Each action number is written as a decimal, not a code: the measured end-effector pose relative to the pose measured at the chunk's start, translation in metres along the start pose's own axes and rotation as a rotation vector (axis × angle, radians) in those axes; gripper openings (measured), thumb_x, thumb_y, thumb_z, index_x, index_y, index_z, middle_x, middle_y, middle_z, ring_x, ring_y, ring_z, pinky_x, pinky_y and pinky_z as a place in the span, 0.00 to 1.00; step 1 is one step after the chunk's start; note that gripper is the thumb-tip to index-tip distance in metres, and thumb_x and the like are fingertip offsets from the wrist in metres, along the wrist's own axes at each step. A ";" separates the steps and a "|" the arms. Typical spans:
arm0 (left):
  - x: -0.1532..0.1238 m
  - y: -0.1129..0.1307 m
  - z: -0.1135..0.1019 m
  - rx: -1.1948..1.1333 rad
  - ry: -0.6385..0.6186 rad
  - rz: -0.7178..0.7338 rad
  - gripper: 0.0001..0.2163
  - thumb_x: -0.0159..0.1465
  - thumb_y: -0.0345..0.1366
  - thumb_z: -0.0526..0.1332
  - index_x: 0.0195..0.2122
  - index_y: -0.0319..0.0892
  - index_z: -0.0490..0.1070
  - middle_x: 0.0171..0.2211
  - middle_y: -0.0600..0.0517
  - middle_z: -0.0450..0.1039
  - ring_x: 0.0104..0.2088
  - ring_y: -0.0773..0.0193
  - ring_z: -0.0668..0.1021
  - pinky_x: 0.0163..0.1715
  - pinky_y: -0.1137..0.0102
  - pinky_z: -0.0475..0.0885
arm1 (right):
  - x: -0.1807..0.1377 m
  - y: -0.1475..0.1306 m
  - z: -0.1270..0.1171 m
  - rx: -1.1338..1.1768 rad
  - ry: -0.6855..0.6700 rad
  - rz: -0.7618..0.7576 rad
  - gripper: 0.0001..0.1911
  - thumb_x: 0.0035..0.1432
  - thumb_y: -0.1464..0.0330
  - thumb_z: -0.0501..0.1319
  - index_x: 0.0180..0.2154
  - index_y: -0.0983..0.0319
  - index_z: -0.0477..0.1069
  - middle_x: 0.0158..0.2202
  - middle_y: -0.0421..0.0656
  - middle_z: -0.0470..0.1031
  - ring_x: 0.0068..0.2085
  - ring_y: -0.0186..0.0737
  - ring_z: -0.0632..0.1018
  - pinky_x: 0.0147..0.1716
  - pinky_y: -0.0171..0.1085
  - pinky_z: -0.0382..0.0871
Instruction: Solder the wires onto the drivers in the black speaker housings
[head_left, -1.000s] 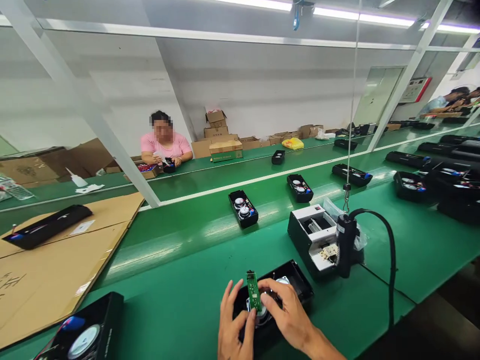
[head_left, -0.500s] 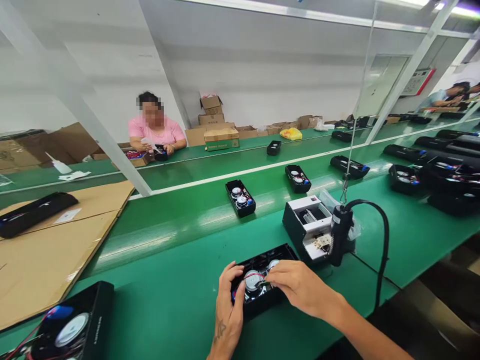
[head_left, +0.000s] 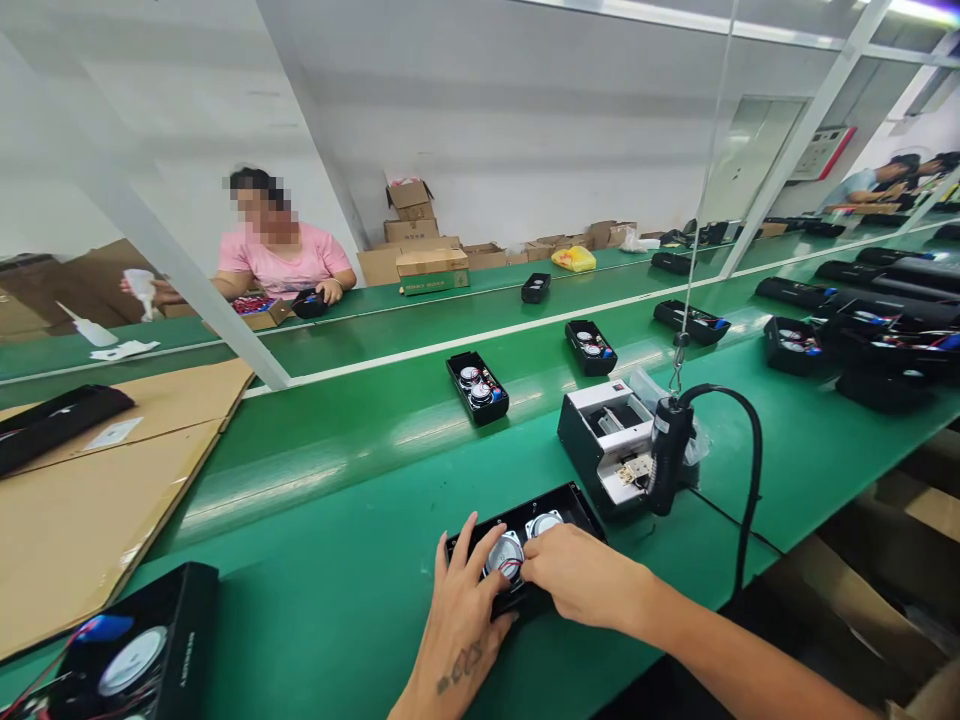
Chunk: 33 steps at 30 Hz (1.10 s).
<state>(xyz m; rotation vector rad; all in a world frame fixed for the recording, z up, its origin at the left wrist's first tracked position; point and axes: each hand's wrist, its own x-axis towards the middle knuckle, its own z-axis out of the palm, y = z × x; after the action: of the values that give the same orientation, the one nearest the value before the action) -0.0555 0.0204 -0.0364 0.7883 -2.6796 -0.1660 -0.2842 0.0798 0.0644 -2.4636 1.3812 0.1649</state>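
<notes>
Black open case (head_left: 570, 503) sits on the green counter (head_left: 337, 560) near its front edge, holding two round speakers (head_left: 543, 523). The left hand (head_left: 461, 600) rests on its left end, grip wide, fingers splayed. The right hand (head_left: 581, 580) curls over one speaker, and its grip cannot be told. White lettering on another case (head_left: 187, 650) is unreadable.

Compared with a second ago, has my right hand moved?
Yes. The right hand has come down onto the open black plastic speaker housing, fingers now beside its near silver round speaker.
</notes>
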 end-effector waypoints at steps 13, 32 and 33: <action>0.002 0.007 -0.009 0.023 0.021 0.064 0.21 0.56 0.27 0.71 0.50 0.52 0.77 0.68 0.58 0.72 0.71 0.28 0.65 0.59 0.20 0.63 | -0.001 0.000 0.045 0.221 0.186 0.011 0.11 0.61 0.74 0.58 0.44 0.63 0.77 0.43 0.47 0.82 0.44 0.46 0.82 0.45 0.42 0.69; 0.003 0.001 -0.008 -0.117 0.144 0.090 0.03 0.65 0.30 0.66 0.39 0.45 0.76 0.58 0.47 0.79 0.73 0.35 0.66 0.65 0.27 0.61 | 0.005 -0.005 0.055 0.375 0.302 0.057 0.16 0.60 0.78 0.60 0.47 0.63 0.80 0.43 0.49 0.83 0.46 0.47 0.81 0.48 0.42 0.71; 0.003 0.001 -0.008 -0.122 0.137 0.091 0.04 0.64 0.30 0.66 0.39 0.46 0.76 0.57 0.49 0.80 0.72 0.35 0.66 0.65 0.27 0.61 | 0.005 -0.005 0.054 0.358 0.289 0.058 0.16 0.60 0.78 0.59 0.47 0.63 0.80 0.43 0.49 0.83 0.46 0.47 0.81 0.49 0.42 0.72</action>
<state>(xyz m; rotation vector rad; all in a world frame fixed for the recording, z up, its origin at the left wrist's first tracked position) -0.0557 0.0194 -0.0279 0.6170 -2.5432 -0.2418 -0.2744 0.0960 0.0135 -2.2084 1.4461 -0.4063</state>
